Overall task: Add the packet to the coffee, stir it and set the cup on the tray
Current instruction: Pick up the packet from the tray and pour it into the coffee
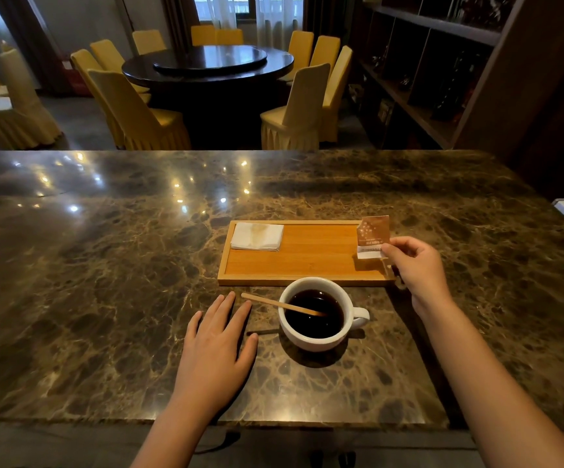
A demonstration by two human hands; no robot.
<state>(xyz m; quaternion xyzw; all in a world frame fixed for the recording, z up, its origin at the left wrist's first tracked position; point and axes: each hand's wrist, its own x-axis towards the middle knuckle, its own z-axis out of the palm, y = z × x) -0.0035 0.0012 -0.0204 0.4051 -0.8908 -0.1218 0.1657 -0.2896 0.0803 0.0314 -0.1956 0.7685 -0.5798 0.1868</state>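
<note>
A folded white napkin (257, 236) lies mid-frame. Up top, yellow chairs (299, 109) ring a dark round table (208, 67). Dark shelves (432, 62) fill the upper right. The brown marble counter (105, 265) shines.

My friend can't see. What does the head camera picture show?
A right hand holds a packet by a wooden tray; the left hand lies flat beside a cup of coffee with a stir stick.

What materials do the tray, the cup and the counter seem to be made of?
The tray looks like light wood with a matte finish: straight grain shows. The cup seems to be glazed white ceramic, smooth with a soft shine. The counter looks like polished brown marble or similar stone: pale veins and sharp light reflections.
</note>
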